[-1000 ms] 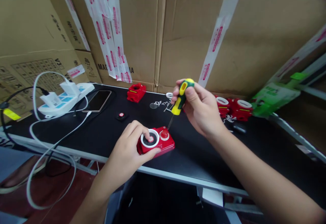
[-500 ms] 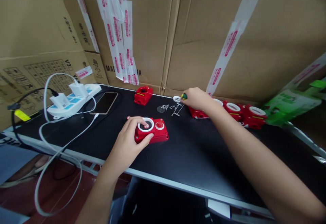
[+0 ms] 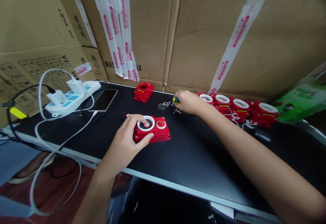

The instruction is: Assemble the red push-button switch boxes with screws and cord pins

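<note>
Left hand (image 3: 126,139): closed on the left end of the red box (image 3: 163,135); thumb is set against the near side, fingertips are laid on the white ring on top.
Right hand (image 3: 188,102): clamped around the screwdriver (image 3: 175,99); only the yellow-green handle end is seen, the shaft is hidden.
Red box: placed flat on the table (image 3: 193,156), left of centre, near the front edge; glossy plastic, rectangular, with a round red button beside the ring.
Table: matte black top, pale straight rim along the near edge.
Open room: a wide bare area is left to the right of the red box and towards the near edge.
Metal parts (image 3: 168,104): small, bright, scattered just left of the right hand, beside a clear disc (image 3: 161,106).
Far edge: closed off by taped cardboard boxes (image 3: 203,47); a row of red boxes (image 3: 259,114) is lined up far right, a single red box (image 3: 143,92) far centre.
Left end: taken up by a phone (image 3: 104,100) and a white power strip (image 3: 73,96).
</note>
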`<action>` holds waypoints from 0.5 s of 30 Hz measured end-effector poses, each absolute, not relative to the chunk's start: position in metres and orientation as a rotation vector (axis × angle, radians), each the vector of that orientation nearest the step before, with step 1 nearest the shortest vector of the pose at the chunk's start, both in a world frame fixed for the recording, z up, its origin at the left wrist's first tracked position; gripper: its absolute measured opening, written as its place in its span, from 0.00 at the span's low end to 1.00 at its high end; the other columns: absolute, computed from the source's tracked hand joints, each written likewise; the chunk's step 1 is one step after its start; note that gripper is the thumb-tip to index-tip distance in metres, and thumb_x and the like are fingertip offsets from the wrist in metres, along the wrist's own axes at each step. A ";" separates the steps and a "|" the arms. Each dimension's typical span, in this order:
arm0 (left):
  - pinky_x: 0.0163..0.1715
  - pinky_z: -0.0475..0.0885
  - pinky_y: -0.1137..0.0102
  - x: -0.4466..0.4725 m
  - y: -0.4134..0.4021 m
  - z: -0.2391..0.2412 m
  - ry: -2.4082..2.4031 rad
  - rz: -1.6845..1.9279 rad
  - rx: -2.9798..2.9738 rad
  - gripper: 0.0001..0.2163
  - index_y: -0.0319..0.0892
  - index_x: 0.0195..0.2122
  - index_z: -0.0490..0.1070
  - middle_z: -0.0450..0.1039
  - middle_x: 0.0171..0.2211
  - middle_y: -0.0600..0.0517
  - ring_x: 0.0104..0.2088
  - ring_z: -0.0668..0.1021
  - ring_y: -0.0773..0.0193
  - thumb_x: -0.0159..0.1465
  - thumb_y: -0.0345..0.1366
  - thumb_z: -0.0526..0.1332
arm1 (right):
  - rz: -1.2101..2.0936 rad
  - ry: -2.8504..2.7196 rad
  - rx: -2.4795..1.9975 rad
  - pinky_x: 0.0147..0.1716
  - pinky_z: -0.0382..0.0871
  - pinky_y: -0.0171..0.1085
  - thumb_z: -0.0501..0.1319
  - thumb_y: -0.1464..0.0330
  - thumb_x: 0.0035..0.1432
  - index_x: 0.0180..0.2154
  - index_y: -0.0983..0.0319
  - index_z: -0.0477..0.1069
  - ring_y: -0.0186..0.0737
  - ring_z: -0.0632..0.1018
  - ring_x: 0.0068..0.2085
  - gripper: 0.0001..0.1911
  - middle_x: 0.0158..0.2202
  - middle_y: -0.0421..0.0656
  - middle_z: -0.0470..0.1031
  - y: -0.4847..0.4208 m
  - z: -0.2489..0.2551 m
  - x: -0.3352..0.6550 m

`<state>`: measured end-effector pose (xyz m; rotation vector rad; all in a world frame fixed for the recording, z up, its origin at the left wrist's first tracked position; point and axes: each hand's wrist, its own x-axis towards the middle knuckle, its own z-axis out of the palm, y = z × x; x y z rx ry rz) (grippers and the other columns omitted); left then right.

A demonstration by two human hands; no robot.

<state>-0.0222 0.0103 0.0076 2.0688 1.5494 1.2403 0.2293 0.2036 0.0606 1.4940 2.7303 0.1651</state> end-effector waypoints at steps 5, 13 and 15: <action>0.69 0.66 0.50 -0.022 0.010 0.009 1.534 1.234 2.081 0.10 0.48 0.50 0.69 0.78 0.54 0.49 0.55 0.80 0.53 0.71 0.37 0.68 | 0.136 2.712 1.492 0.50 0.76 0.43 0.63 0.61 0.73 0.51 0.67 0.82 0.56 0.85 0.53 0.17 0.54 0.61 0.83 0.205 0.054 0.226; 0.62 0.72 0.55 -0.022 0.011 0.008 1.553 1.240 2.083 0.11 0.48 0.50 0.70 0.77 0.54 0.48 0.54 0.80 0.53 0.71 0.38 0.69 | 0.129 2.710 1.528 0.45 0.75 0.40 0.66 0.67 0.68 0.49 0.66 0.83 0.54 0.85 0.50 0.13 0.53 0.60 0.84 0.202 0.053 0.225; 0.62 0.71 0.55 -0.022 0.010 0.009 1.549 1.234 2.077 0.11 0.48 0.51 0.70 0.77 0.54 0.49 0.54 0.80 0.54 0.71 0.38 0.69 | 0.121 2.737 1.543 0.44 0.75 0.40 0.66 0.68 0.66 0.47 0.66 0.83 0.54 0.85 0.49 0.12 0.51 0.60 0.85 0.197 0.061 0.226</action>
